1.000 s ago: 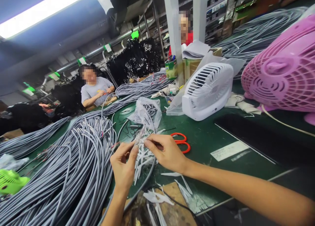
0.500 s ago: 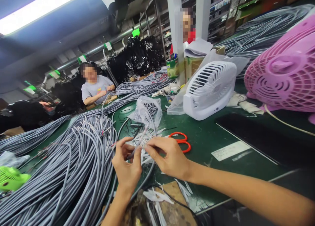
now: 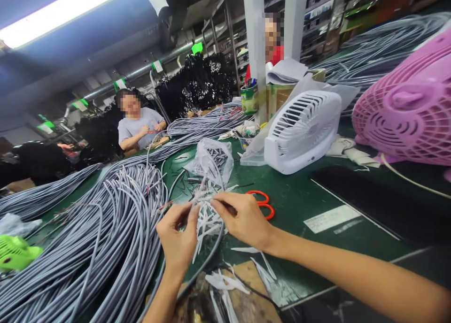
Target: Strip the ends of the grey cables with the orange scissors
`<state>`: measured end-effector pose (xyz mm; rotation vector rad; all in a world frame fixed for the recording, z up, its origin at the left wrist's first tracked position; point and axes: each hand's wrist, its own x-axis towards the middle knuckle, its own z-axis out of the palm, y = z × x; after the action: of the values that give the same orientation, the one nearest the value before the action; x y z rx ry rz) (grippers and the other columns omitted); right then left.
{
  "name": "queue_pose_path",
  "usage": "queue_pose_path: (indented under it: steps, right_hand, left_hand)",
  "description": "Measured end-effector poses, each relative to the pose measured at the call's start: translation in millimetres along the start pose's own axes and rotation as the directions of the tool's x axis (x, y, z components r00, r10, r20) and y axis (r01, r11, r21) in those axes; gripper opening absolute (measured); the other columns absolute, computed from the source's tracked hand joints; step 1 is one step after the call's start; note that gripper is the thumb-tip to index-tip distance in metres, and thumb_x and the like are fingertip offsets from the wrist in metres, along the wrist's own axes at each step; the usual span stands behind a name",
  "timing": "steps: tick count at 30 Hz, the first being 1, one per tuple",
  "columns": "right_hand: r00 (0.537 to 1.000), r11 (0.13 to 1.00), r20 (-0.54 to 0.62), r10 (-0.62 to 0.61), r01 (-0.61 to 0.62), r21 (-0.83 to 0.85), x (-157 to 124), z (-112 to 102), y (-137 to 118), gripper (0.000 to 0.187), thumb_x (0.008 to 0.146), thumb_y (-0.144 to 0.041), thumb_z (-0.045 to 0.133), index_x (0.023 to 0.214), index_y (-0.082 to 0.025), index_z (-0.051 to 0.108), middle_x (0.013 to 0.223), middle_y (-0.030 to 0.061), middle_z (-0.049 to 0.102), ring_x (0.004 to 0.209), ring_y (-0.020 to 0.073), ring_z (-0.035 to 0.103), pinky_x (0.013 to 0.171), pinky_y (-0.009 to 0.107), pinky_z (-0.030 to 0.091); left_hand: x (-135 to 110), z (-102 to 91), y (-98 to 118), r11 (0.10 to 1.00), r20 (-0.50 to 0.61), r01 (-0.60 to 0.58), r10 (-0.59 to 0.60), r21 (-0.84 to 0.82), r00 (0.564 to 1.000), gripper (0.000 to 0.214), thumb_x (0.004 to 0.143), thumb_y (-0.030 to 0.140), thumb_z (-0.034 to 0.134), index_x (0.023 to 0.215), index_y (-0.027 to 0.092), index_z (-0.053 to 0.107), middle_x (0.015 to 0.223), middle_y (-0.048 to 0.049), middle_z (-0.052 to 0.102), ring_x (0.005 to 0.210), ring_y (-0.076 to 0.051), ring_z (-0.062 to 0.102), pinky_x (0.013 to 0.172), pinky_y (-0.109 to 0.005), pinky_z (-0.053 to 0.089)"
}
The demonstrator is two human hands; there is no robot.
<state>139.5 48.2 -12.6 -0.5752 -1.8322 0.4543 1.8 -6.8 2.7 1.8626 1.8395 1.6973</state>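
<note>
my left hand (image 3: 177, 234) pinches a pale cable end (image 3: 200, 190) above white scraps (image 3: 208, 224); my right hand (image 3: 244, 217) has thumb and forefinger together just beside it — whether on a strand, i can't tell. likely i'm preparing that end; next calls for light, precise fingertips.

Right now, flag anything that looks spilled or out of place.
White strips lie strewn across the green table between the left hand and right hand, and small dark pieces are scattered beside the plastic bag. The dark ones may have spilled, since similar pieces sit inside it.
</note>
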Motion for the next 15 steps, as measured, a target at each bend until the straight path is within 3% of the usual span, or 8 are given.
queue_pose_path:
  steps: [6, 15]
  right_hand:
    - [1.0, 0.998, -0.027, -0.003, 0.004, 0.06, -0.4, 0.9, -2.8, 0.02, 0.086, -0.018, 0.047, 0.074, -0.014, 0.061, 0.059, 0.0008, 0.061, 0.046, 0.0093, 0.049, 0.046, 0.02, 0.037]
    - [1.0, 0.998, -0.001, 0.021, -0.021, 0.052, -0.7, 1.1, -3.1, 0.021, 0.087, -0.02, 0.045, 0.072, -0.015, 0.06, 0.058, 0.0005, 0.06, 0.046, 0.0094, 0.049, 0.047, 0.02, 0.037]
  left_hand:
    - [-1.6, -0.8, 5.2, 0.981, -0.01, -0.145, 0.148, 0.126, 0.989, 0.011, 0.077, 0.024, 0.061, 0.074, 0.017, 0.068, 0.059, 0.0005, 0.061, 0.051, -0.01, 0.051, 0.047, -0.02, 0.04]
    - [-2.6, -0.5, 6.7, 0.973, -0.005, -0.172, 0.175, 0.157, 0.985, 0.01, 0.078, 0.022, 0.06, 0.077, 0.017, 0.068, 0.06, 0.0006, 0.061, 0.051, -0.01, 0.051, 0.047, -0.02, 0.04]
